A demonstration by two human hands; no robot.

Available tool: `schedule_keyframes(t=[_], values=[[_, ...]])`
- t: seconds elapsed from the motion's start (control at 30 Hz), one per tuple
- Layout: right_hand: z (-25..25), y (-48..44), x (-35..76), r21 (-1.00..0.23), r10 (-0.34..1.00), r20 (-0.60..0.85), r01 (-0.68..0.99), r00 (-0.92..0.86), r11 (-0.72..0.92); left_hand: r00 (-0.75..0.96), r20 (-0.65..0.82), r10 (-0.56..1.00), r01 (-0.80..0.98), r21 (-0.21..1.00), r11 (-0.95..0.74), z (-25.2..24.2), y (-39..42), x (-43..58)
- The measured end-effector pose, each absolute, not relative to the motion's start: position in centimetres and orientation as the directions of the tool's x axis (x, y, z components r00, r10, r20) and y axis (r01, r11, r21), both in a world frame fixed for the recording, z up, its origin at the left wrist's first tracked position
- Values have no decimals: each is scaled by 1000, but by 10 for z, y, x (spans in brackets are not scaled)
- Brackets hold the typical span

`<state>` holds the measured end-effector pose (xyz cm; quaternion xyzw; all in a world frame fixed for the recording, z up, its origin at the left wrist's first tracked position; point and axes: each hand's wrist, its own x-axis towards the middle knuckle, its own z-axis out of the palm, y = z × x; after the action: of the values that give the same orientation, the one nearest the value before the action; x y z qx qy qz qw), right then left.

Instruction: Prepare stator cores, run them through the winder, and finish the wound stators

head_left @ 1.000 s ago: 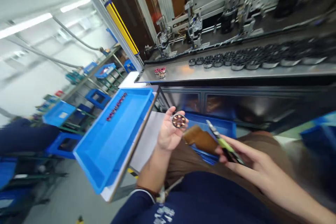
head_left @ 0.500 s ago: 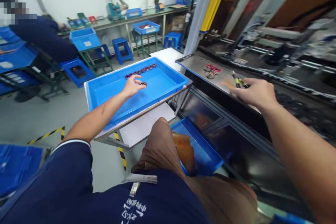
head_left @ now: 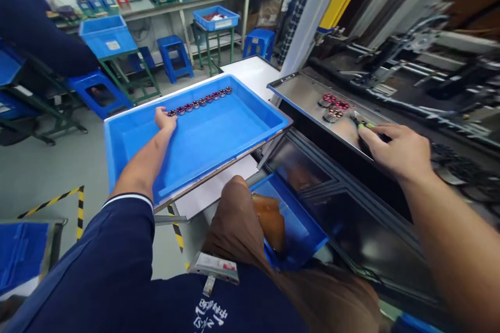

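Observation:
Inside the blue tray point(head_left: 219, 153), my left hand point(head_left: 166, 118) has its fingers closed on a small round motor stator point(head_left: 172, 113) at the near left end of a row. Several similar stators point(head_left: 202, 102) with dark rims and reddish windings make up that row along the tray's far side. Over the metal ledge on the right, my right hand point(head_left: 402, 148) grips pliers point(head_left: 365, 124) with black and green handles, their jaws pointing left. Close to the pliers' tips lie three more stators point(head_left: 335, 113) with red windings.
A machine with rods and fixtures point(head_left: 422, 62) stands behind the metal ledge point(head_left: 299, 91). Below, a blue bin point(head_left: 304, 223) holds a brown object point(head_left: 271, 221). Blue stools point(head_left: 175, 57) and a workbench point(head_left: 156, 10) are beyond; a person point(head_left: 42, 31) sits at left.
My left hand has moved left and down, bringing its stator from above the tray to the row's end. My right hand still holds the pliers by the ledge. The view has shifted slightly.

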<state>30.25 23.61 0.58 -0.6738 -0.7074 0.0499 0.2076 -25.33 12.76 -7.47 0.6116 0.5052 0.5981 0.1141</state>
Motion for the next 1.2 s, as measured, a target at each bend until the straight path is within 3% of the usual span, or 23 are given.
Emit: schedule_keyframes(t=[0.13,0.23,0.4,0.5,0.67,0.87,1.0,1.2], values=[[1,234,301,-344,966,258,932,-24,115,-400,624,671,511,760,-402,-64,156,-226],[-6,240,310,-364,933,359,919,-14,154,-435,605,667,535,769,-350,-46,186,-179],[-11,231,322,-352,644,762,874,60,335,-190,546,816,612,716,-337,-8,228,-42],[-11,221,323,-237,527,850,890,-5,390,4,408,913,641,699,-315,6,244,38],[-13,219,321,-48,359,925,902,-121,428,43,313,949,627,731,-270,9,258,103],[-3,211,312,-151,479,874,891,-82,429,4,279,960,596,770,-227,8,260,114],[5,203,306,-175,490,869,888,-63,424,-31,320,947,574,781,-245,12,249,118],[18,196,308,-328,572,820,836,21,440,-73,396,915,516,800,-305,27,213,110]])
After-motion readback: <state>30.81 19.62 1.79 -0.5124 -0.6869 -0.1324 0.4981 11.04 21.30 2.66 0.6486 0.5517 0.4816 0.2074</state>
